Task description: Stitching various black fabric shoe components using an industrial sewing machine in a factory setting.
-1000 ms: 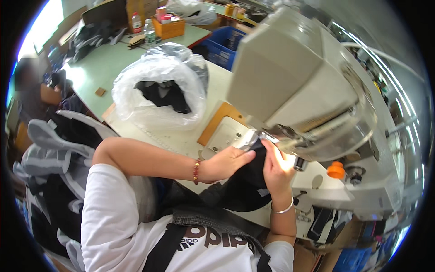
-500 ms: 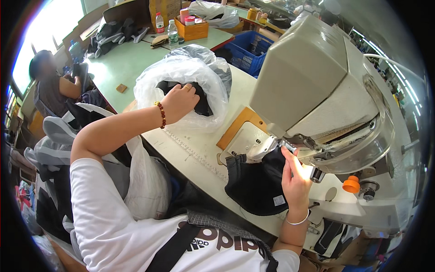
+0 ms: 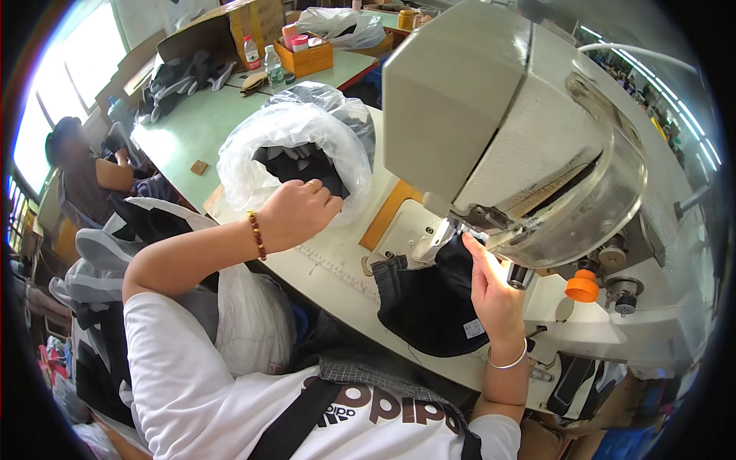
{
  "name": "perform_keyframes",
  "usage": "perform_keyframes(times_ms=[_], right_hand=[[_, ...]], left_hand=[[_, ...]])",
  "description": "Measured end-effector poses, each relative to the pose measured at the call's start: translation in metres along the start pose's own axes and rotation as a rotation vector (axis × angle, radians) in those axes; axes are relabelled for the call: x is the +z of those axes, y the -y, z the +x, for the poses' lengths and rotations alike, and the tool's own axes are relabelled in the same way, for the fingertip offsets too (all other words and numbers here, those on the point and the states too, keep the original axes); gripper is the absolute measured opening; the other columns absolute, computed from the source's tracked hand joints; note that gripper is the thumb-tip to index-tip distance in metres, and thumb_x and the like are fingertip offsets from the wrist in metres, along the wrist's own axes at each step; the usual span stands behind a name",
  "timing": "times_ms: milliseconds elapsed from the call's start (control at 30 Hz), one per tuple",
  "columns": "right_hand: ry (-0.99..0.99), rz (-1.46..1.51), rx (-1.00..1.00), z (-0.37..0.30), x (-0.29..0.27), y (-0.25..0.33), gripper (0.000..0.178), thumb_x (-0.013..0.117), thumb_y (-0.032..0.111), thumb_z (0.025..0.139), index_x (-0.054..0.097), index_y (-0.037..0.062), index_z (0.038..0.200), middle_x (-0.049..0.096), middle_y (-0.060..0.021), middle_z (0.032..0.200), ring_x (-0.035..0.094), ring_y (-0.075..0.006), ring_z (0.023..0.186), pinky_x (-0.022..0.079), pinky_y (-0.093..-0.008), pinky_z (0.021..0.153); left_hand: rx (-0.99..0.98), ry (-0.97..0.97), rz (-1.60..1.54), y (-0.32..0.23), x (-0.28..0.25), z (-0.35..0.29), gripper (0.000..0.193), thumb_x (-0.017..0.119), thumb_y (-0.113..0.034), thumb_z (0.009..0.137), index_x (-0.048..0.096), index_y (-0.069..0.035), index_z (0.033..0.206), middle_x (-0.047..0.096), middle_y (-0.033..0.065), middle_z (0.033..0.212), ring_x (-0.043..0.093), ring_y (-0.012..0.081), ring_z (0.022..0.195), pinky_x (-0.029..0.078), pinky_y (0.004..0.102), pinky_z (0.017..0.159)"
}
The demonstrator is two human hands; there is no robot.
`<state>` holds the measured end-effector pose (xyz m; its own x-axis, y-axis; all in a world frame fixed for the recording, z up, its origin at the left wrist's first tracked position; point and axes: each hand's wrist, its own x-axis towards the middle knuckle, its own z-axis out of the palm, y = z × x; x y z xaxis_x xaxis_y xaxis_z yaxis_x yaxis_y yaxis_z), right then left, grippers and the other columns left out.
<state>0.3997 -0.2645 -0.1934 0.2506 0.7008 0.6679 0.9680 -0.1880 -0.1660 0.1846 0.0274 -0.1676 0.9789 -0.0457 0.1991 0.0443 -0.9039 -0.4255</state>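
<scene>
My left hand (image 3: 300,215) is over the near rim of a clear plastic bag (image 3: 245,138), fingers curled together. Whatever they may pinch is hidden behind them. Inside the bag lie black fabric pieces (image 3: 295,162). With my right hand (image 3: 494,295) I grip a black fabric piece (image 3: 425,310) at the sewing machine (image 3: 491,123), thumb and fingers close to its lit needle area. That piece has a small white label and a ribbed edge, and it spreads over the machine's pale table (image 3: 345,276) toward me.
Grey and black fabric pieces (image 3: 100,261) are heaped at my left. On the green table (image 3: 184,138) stand bottles (image 3: 274,67) and a wooden box (image 3: 305,59). A person (image 3: 80,172) sits at the far left. An orange knob (image 3: 581,286) juts from the machine.
My left hand has drawn back from inside the bag toward me, to its near rim. My right hand stays on the black fabric piece. The whole view has shifted slightly.
</scene>
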Motion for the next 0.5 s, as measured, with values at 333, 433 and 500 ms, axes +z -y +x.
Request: perform_keyframes(times_ms=[333, 433, 500], right_hand=[[-0.088, -0.019, -0.092, 0.008, -0.006, 0.004, 0.042, 0.064, -0.006, 0.084, 0.072, 0.0134, 0.121, 0.070, -0.0077, 0.087, 0.067, -0.0271, 0.074, 0.053, -0.0372, 0.071], [-0.004, 0.063, -0.013, 0.002, -0.001, -0.002, 0.028, 0.068, -0.001, 0.084, 0.075, 0.0127, 0.107, 0.072, -0.0044, 0.089, 0.067, -0.0289, 0.075, 0.050, -0.0423, 0.068], [-0.108, 0.103, -0.179, -0.001, 0.002, -0.009, 0.021, 0.077, 0.005, 0.079, 0.075, 0.0134, 0.099, 0.071, -0.0034, 0.084, 0.060, -0.0265, 0.064, 0.041, -0.0399, 0.058]], left_hand=[[0.367, -0.434, -0.638, 0.002, -0.116, 0.029, 0.016, 0.066, 0.000, 0.073, 0.060, -0.006, 0.087, 0.065, 0.0074, 0.089, 0.064, 0.0267, 0.083, 0.055, 0.0358, 0.066], [0.596, -0.704, -0.709, -0.028, -0.103, 0.041, 0.006, 0.065, -0.004, 0.085, 0.060, -0.007, 0.086, 0.069, 0.0119, 0.097, 0.068, 0.0273, 0.085, 0.058, 0.0362, 0.067], [0.699, -0.864, -0.562, -0.048, -0.090, 0.047, 0.007, 0.066, -0.007, 0.084, 0.060, -0.006, 0.089, 0.070, 0.0132, 0.099, 0.070, 0.0267, 0.088, 0.061, 0.0347, 0.071]])
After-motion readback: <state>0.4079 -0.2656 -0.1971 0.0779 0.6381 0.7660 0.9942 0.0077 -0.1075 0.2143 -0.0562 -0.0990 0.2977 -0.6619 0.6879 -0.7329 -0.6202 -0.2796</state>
